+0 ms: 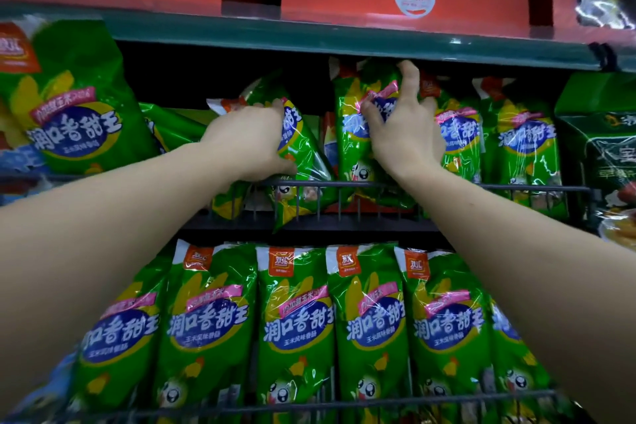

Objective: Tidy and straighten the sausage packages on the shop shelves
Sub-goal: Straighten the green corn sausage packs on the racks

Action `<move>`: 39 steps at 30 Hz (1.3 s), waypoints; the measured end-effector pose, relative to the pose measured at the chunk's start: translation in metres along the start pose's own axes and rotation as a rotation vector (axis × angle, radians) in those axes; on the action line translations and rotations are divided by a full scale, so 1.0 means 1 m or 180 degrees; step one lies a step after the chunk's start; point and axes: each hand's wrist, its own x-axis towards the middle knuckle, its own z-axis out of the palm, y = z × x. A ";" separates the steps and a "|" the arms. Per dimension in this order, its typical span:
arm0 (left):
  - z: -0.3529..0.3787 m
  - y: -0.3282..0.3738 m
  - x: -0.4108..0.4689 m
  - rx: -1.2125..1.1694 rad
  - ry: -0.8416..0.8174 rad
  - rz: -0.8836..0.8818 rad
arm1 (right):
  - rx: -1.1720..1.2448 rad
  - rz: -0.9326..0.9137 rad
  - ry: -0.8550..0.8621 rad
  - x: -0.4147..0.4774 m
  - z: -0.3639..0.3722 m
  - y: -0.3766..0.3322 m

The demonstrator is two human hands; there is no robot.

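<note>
Two packs on the middle shelf: my left hand grips the leaning package, fingers curled round its edge, likely to stand it straight; my right hand clutches the upright package just right of it, steadying it behind the wire rail.

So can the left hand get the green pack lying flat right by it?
Probably yes: the flat sausage pack lies uncovered beside the left hand, though that hand grips a tilted sausage pack and must let go first.
</note>
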 end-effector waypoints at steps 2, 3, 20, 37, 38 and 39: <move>-0.001 0.002 0.002 -0.0087 -0.0069 0.0108 | -0.0146 -0.0029 -0.0010 0.000 0.003 0.000; -0.001 0.004 0.002 -0.0111 -0.0106 0.0177 | -0.0250 -0.0070 -0.0017 0.000 0.004 0.001; -0.003 0.008 0.018 -0.0478 -0.0453 0.0645 | -0.1795 -0.0738 0.0083 0.004 -0.009 0.011; -0.003 0.007 0.017 -0.0630 -0.0516 0.0630 | -0.1726 -0.0586 -0.0228 -0.007 -0.015 0.001; -0.003 0.007 0.017 -0.0627 -0.0515 0.0629 | -0.1882 -0.0752 -0.0107 -0.010 -0.015 0.000; -0.003 0.008 0.017 -0.0619 -0.0512 0.0630 | -0.2006 -0.0932 0.0021 -0.013 -0.016 -0.001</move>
